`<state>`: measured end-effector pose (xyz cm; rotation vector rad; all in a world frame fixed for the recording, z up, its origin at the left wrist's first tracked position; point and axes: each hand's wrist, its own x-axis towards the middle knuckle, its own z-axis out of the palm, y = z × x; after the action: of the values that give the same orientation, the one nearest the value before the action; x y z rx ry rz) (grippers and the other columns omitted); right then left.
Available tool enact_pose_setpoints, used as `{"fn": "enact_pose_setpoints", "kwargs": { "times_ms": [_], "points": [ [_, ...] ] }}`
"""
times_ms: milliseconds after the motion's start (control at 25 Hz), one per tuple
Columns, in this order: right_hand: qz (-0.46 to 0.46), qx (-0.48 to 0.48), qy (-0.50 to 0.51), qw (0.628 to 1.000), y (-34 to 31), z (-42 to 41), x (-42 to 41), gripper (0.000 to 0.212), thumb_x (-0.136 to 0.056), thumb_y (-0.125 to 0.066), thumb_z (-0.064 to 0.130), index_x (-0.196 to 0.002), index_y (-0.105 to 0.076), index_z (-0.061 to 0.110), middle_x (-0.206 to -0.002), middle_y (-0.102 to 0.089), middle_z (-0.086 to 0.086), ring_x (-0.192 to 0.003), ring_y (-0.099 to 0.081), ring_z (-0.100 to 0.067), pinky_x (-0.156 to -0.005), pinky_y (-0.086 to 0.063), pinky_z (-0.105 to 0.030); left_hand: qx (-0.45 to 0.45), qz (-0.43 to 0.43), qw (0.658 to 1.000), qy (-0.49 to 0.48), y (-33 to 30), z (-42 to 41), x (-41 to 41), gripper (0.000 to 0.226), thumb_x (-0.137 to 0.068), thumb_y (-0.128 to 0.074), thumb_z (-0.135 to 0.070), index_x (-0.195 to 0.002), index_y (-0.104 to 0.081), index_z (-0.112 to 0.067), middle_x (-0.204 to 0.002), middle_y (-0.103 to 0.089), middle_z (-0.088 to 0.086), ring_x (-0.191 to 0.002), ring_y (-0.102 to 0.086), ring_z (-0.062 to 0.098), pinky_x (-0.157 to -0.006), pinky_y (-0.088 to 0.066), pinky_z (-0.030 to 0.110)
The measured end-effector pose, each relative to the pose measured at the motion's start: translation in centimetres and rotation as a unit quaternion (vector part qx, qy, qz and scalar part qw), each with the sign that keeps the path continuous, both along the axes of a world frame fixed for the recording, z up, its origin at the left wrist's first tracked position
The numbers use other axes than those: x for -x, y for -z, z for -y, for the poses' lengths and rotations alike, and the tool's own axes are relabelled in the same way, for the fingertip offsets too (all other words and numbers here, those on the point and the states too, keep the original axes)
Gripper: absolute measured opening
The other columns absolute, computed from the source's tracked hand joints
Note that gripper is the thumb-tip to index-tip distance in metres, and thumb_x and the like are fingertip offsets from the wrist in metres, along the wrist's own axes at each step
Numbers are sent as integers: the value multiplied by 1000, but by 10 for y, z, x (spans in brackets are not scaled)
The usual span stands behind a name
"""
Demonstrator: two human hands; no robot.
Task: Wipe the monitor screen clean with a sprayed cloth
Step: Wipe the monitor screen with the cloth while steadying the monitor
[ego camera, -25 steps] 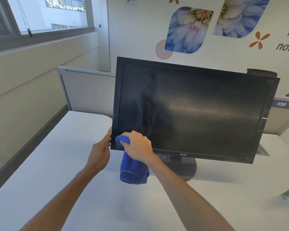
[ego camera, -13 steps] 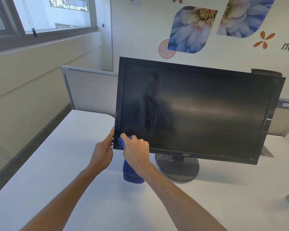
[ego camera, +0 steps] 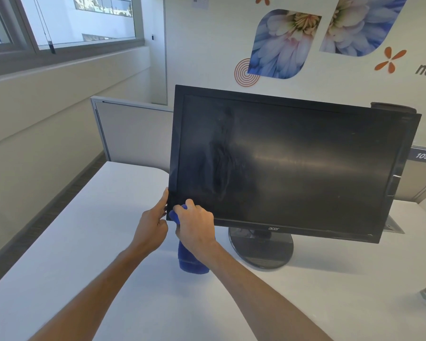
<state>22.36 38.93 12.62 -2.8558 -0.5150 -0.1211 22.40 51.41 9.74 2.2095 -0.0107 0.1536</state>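
Two hands crowd one corner, so most risk sits there. Biggest item: monitor (ego camera: pixel 293 166) stands on the table (ego camera: pixel 71 242) on a round base (ego camera: pixel 261 249), panel tilted in the frame, right edge lower than left. Push hard at the bottom-left corner and you could swivel or rock it on that base; your left hand (ego camera: pixel 150 230) braces the left bezel edge, thumb up along it, fingers loosely curled against the frame, so keep that brace on. Screen (ego camera: pixel 305 156) shows a smeary streak patch left of centre and a dull haze across the middle; likely most of the glass isn't wiped yet, and a damp cloth dragged unevenly will just spread those streaks. Cloth (ego camera: pixel 192 262), blue, is bunched in your right hand (ego camera: pixel 197 227), grip curled round it, knuckles at the lower-left bezel, tail hanging down toward the table. That loose tail could snag the base or drag across the table and pick up grit. Can't tell how wet the cloth is.
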Motion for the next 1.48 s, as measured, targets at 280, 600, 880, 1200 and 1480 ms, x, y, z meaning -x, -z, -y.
{"fn": "enact_pose_setpoints", "kwargs": {
  "times_ms": [280, 600, 880, 1200, 1480],
  "points": [
    [8, -147, 30, 989, -15, 22, -10, 24, -94, -56, 27, -117, -62, 32, -103, -63, 2, -83, -61, -22, -76, -55, -37, -2, -9, 1000, 13, -3, -1, 3, 84, -87, -36, 15, -152, -10, -30, -150, -41, 8, -135, -43, 31, -110, -39, 45],
    [47, -71, 30, 996, 10, -4, 6, 30, -96, -56, 25, -125, -55, 16, -120, -58, -9, -98, -59, -28, -83, -51, -36, -2, -5, 1000, 7, -4, 1, -1, 70, -95, -40, 5, -151, -12, -28, -153, -36, 6, -136, -42, 33, -107, -39, 49],
    [-38, -143, -24, 989, -3, 15, -8, 22, -93, -56, 29, -113, -64, 33, -98, -61, 4, -81, -58, -19, -74, -52, -35, -8, -1, 1000, 6, -4, -1, 1, 74, -92, -40, 10, -152, -14, -26, -150, -41, 8, -134, -44, 32, -107, -39, 45],
    [210, -59, -63, 974, 29, 18, -1, 47, -82, -71, 25, -127, -55, 23, -118, -58, -4, -96, -58, -23, -73, -55, -32, 23, 14, 1000, 14, -4, -5, 2, 62, -95, -36, 6, -149, -26, -22, -146, -46, 8, -132, -47, 29, -107, -39, 41],
    [239, 178, -138, 944, 62, 32, -2, 71, -82, -70, 32, -145, -38, 30, -148, -36, 3, -132, -38, -25, -99, -45, -43, 19, 9, 999, 36, -7, -6, 1, 61, -96, -39, 3, -151, -21, -18, -149, -41, 10, -132, -46, 32, -109, -38, 44]
  ]
}}
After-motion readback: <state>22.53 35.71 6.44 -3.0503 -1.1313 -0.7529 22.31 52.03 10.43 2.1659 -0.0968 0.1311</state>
